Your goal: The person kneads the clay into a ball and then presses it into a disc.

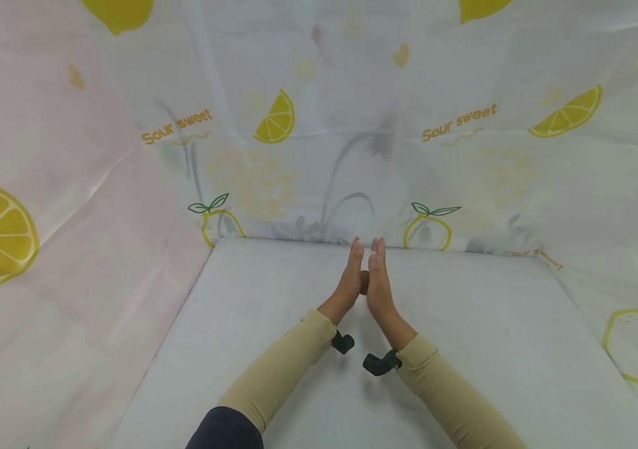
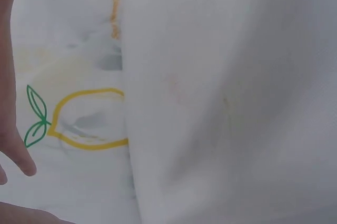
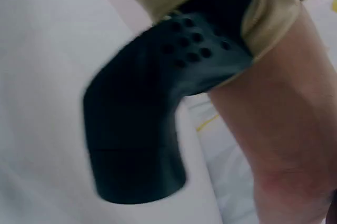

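In the head view my left hand (image 1: 348,282) and right hand (image 1: 379,284) stand palm to palm above the table, fingers straight and pointing away. A small brown roundish object (image 1: 364,282) sits between the two palms, largely covered by them; its exact kind cannot be told. At the left edge of the left wrist view, parts of a hand (image 2: 8,108) show with fingers spread. A sleeved forearm with bare wrist (image 3: 279,113) fills the right side of the right wrist view, and a dark brown sliver (image 3: 333,211) shows at its lower right edge.
A white table (image 1: 274,280) lies under the hands. Behind and beside it hangs a lemon-printed sheet (image 1: 341,125). Black curved wrist devices stick out below the cuffs, one under the left wrist (image 1: 343,342) and one under the right wrist (image 1: 380,363).
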Demonstrator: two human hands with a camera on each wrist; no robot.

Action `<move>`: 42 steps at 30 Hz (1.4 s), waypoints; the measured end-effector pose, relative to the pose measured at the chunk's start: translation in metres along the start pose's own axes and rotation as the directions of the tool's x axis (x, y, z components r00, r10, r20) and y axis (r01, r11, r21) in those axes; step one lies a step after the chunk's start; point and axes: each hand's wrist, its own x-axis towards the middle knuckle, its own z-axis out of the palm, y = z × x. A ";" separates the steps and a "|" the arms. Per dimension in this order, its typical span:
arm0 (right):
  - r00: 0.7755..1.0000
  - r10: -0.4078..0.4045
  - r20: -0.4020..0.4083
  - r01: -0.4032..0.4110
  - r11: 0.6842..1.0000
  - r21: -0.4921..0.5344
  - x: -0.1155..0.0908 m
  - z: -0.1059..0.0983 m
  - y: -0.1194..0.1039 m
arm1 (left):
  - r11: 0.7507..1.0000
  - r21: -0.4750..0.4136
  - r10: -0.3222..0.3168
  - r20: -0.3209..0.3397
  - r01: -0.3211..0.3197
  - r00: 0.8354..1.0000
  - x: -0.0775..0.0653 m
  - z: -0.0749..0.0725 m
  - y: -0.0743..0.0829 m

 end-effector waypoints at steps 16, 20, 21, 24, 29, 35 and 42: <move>0.986 0.112 -0.127 -0.111 0.994 0.012 0.029 -0.031 0.024 | 1.000 0.012 0.003 0.164 -0.005 0.986 -0.013 0.016 -0.007; 0.981 0.151 -0.121 -0.146 0.988 0.044 0.028 -0.030 0.033 | 0.999 -0.022 0.034 0.163 -0.031 0.986 -0.012 0.016 0.001; 0.981 0.159 -0.114 -0.154 0.987 0.049 0.027 -0.029 0.035 | 0.999 -0.035 0.042 0.154 -0.037 0.987 -0.011 0.016 0.002; 0.982 0.164 -0.093 -0.161 0.986 0.045 0.022 -0.025 0.039 | 0.997 -0.068 0.054 0.122 -0.046 0.991 -0.009 0.014 0.006; 0.990 0.129 -0.064 -0.129 0.992 0.013 0.011 -0.015 0.040 | 0.996 -0.085 0.040 0.059 -0.035 0.997 -0.004 0.011 0.007; 0.996 0.091 -0.013 -0.091 0.996 0.018 0.000 -0.003 0.034 | 0.998 -0.053 -0.021 -0.042 0.019 0.999 0.000 0.005 -0.004; 0.997 0.079 0.017 -0.080 0.996 0.034 -0.011 0.005 0.001 | 0.992 -0.091 -0.098 -0.086 0.090 0.991 -0.002 0.000 -0.007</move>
